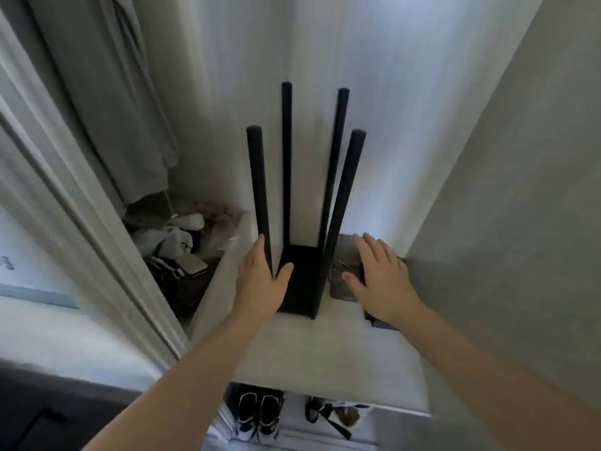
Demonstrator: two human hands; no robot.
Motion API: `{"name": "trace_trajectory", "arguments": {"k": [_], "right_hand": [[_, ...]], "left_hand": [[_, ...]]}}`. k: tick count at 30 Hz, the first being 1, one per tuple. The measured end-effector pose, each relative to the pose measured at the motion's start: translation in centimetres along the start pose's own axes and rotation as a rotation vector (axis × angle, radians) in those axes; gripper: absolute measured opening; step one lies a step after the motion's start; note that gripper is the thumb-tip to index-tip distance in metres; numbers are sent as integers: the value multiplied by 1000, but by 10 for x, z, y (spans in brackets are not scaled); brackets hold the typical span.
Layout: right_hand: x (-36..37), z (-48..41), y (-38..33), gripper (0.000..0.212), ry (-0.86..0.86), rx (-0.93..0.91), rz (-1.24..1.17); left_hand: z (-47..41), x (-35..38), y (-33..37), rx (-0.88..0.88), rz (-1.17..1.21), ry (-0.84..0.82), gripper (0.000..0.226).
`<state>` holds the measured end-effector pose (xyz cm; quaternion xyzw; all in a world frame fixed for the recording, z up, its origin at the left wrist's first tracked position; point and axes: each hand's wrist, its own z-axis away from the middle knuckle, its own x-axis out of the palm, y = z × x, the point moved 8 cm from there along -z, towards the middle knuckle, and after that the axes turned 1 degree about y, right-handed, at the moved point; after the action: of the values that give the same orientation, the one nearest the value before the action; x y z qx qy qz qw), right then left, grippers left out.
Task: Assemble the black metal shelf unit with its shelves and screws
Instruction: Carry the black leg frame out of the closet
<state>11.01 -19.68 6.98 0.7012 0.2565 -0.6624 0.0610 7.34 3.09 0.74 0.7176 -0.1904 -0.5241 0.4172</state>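
Left hand (260,281) clasping one of four upright posts (258,190) of black metal shelf unit (302,281), right hand (380,276) spread flat on one clear screw bag (343,252) just right of it

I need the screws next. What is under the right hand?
A flat grey packet lies under the right hand on the white top; small metal pieces, likely screws, show beside the thumb. The palm covers the packet's right part, hiding whatever is there.
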Motion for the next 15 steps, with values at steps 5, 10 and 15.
{"name": "trace_trajectory", "arguments": {"k": [5,10,15], "right_hand": [[20,-57,1,79,-72,118,-195],[42,-93,2,77,-129,227,-445],[50,-110,9,43,-108,357,-667]], "left_hand": [[-51,16,-30,-179,214,-25,84],[-76,22,-37,-252,217,-49,72],[-90,26,-33,-252,148,-95,31]]}}
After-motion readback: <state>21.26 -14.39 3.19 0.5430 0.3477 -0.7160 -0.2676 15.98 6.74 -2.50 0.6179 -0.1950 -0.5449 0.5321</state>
